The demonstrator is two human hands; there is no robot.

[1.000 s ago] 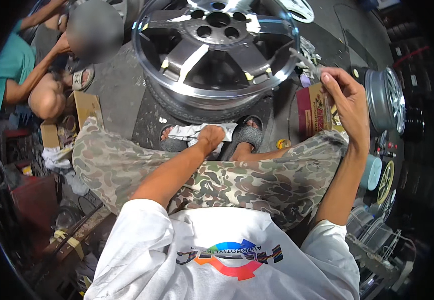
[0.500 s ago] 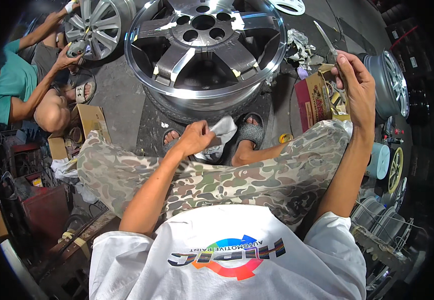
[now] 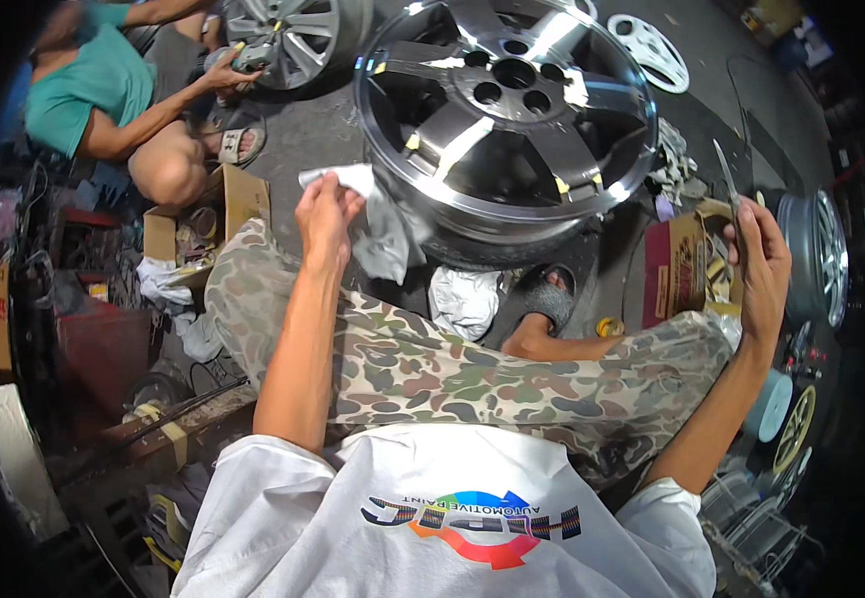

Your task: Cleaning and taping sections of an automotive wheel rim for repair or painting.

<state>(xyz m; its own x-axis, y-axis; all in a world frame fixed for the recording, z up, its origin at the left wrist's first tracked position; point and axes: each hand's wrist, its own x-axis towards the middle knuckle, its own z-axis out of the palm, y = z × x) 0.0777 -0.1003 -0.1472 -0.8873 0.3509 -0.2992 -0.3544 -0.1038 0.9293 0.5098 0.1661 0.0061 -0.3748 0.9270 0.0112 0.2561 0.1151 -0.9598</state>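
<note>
My left hand [image 3: 328, 221] pinches the upper end of a whitish-grey cloth [image 3: 381, 239], which hangs down beside the near left edge of a large wheel rim [image 3: 542, 130]. The rim lies face up on a tire, with dark spokes, a shiny lip and small pale yellow tape pieces. Off to the right, my right hand [image 3: 763, 261] is closed around the handle of a slim knife [image 3: 724, 171], its blade pointing up and away from me. A second crumpled white cloth [image 3: 464, 301] lies by my sandaled foot.
At left, another person [image 3: 104, 95] holds a tool against a silver wheel [image 3: 298, 40]. Open cardboard boxes stand at left [image 3: 253, 194] and right [image 3: 674, 269]. More wheels [image 3: 816, 254] line the right side. A white slotted disc [image 3: 649, 52] lies beyond the rim.
My left hand has lifted the cloth up from near my feet, and it now hangs left of the rim. The knife stays in my right hand. The whole view has shifted left.
</note>
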